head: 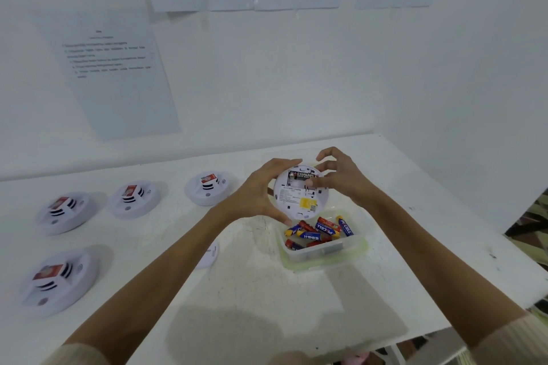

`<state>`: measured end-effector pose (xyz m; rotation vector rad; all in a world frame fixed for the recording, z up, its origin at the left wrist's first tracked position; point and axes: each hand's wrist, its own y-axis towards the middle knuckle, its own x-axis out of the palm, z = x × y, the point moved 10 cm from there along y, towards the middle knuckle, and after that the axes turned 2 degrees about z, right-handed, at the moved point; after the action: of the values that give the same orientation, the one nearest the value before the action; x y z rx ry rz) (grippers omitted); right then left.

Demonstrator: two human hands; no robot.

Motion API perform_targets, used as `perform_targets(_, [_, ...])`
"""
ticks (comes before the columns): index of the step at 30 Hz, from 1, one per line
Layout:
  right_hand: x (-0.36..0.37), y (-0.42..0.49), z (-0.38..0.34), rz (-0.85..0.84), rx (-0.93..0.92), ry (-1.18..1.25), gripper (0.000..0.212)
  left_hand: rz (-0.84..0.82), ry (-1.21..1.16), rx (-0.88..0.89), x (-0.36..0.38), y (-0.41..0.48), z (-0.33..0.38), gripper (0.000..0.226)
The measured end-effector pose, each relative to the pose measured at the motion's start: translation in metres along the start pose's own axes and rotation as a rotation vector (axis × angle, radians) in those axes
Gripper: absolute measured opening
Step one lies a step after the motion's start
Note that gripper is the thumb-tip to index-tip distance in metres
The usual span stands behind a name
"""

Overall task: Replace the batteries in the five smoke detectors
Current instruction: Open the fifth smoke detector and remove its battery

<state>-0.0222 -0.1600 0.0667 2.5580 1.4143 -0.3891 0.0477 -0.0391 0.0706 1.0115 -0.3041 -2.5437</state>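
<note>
As both hands meet over the right half of the worktop [237,290], held detector [301,195]: white, round, lifted clear of the surface, back side turned toward the camera, just above the far-left corner of the battery tub.
Left hand [261,192]: fingers and thumb curled round the left rim of the held detector, from its far edge to its near edge; grips it.
Right hand [341,178]: thumb tip pressed on the detector's back just below the battery slot, fingers curled over the far-right rim; grips the same unit.
Fitted battery [305,175]: black cell with white lettering, lying crosswise in the slot at the far edge of the back.
Yellow sticker [308,204]: on the back, near side, right of centre.
Battery tub [326,261]: clear plastic, greenish rim, right of centre on the worktop, nearer the front than the hands.
Loose batteries [323,228]: blue, red and yellow cells, piled unsorted inside the tub.
Back-row detectors: three, dome up, each with a red-and-white tag, left of the hands toward the back edge [209,188], [133,198], [63,212].
Front-left detector [56,278]: same type, near the left edge.
White disc [209,255]: flat on the worktop, partly hidden by the left forearm.
Printed sheets [112,74]: on the wall behind; text unreadable.
</note>
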Motion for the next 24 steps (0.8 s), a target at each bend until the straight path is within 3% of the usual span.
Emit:
perform_targets(10, [0.021, 0.003, -0.004, -0.197, 0.072, -0.076, 0.055, -0.025, 0.013, -0.021, 0.004, -0.01, -0.004, 0.105])
perform_targets(24, [0.015, 0.003, -0.002, -0.195, 0.164, -0.029, 0.06, 0.077, -0.004, 0.028, 0.0, -0.013, 0.003, 0.098])
